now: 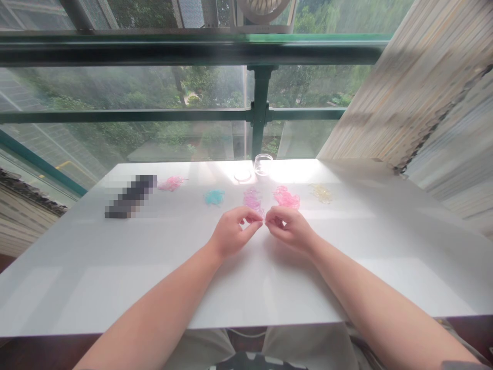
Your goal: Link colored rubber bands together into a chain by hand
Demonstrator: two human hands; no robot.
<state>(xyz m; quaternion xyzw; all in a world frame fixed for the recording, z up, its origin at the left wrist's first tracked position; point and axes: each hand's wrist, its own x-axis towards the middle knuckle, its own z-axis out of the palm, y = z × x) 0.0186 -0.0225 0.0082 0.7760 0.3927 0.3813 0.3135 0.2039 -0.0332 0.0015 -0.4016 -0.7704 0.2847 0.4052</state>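
My left hand (235, 231) is closed in a pinch, thumb against the fingertips. My right hand (290, 228) mirrors it, also pinched, and the two sets of fingertips nearly meet just above the white table (154, 288). Whatever they hold is too small to make out. Directly behind the fingertips lies a pile of thin lilac bands (252, 198). A bright pink pile of bands (286, 197) sits just beyond my right hand. Farther left are a turquoise pile (214, 197) and a pink-red pile (172, 183); a pale yellow pile (321, 193) lies to the right.
A clear round container (263, 164) stands at the table's back edge, with a round lid-like disc (242, 176) beside it. A blurred-out dark object (133, 198) lies at the left. Behind are green window bars (262, 92), a fan (264, 7) and a striped curtain (389, 97).
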